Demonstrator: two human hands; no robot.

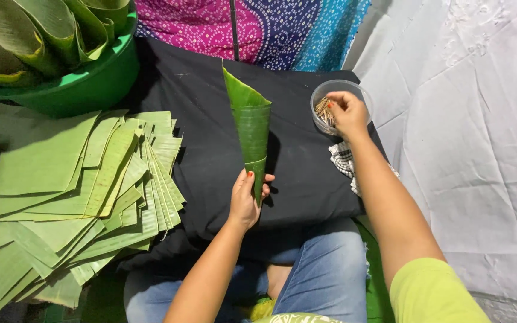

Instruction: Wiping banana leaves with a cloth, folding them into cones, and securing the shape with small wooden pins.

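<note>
Blue-jeaned knees sit nearest, and just beyond them the left hand (245, 200) has its grip wrapped round the narrow tip of a leaf cone (250, 128), held upright over the black cloth (198, 137). Off to the right, the right hand (348, 113) dips into a clear bowl (337, 88), fingertips pinched on thin sticks (324, 110), though I cannot tell how many it holds. With only one hand clamping the overlap, the cone could spring open if that grip eases, and the bowl, near the cloth's edge, could tip.
</note>
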